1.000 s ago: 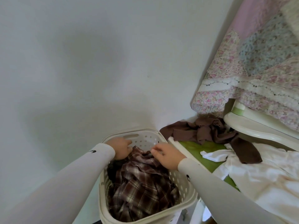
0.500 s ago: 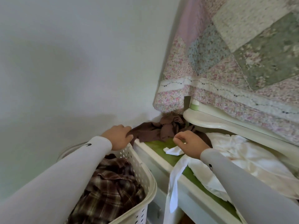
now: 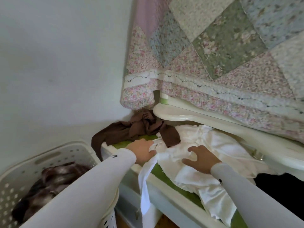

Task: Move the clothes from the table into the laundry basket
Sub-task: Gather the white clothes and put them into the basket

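My left grip (image 3: 143, 152) pinches the white garment (image 3: 202, 162) at its left edge on the green tabletop (image 3: 125, 143); my right grip (image 3: 199, 157) rests spread, released, on top. The laundry basket (image 3: 54, 155) stands lower left.

Left the laundry basket (image 3: 49, 155), crossed to the table (image 3: 164, 203); left hand (image 3: 142, 151) gripped the white garment (image 3: 205, 162), right hand (image 3: 201, 159) spread flat on it.
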A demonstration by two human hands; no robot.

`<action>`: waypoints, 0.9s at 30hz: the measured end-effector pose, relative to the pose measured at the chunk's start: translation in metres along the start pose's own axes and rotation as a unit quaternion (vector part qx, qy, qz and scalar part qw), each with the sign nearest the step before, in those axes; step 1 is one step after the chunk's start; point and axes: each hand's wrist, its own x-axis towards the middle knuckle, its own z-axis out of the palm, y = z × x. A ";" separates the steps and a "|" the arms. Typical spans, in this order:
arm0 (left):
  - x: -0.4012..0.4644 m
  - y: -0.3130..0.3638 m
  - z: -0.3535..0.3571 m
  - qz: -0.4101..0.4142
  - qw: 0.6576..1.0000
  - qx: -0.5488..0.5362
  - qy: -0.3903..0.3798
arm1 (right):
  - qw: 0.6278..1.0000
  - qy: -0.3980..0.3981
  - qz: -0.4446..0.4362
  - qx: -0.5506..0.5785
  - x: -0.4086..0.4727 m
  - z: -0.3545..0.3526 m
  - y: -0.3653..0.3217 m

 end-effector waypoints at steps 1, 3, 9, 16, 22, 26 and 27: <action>0.007 0.009 0.007 0.003 1.000 0.001 -0.012 | 1.000 -0.018 0.001 -0.006 -0.001 0.003 0.007; 0.018 0.024 0.020 0.008 0.999 0.010 -0.040 | 0.998 -0.053 0.007 -0.026 -0.003 0.011 0.017; 0.035 0.058 0.047 0.021 0.996 0.006 -0.085 | 0.996 -0.052 0.015 -0.076 0.004 0.031 0.040; 0.038 0.076 0.048 0.027 0.995 -0.021 -0.090 | 0.993 0.045 0.046 0.099 0.010 0.019 0.042; 0.040 0.086 0.047 0.031 0.988 -0.130 -0.074 | 0.877 0.111 0.099 0.457 0.002 -0.013 0.032; 0.044 0.104 0.043 0.036 0.969 -0.235 -0.063 | 0.779 0.126 0.086 0.608 -0.003 -0.034 0.019; 0.044 0.110 0.042 0.036 0.967 -0.244 -0.061 | 0.756 0.133 0.080 0.636 -0.005 -0.040 0.015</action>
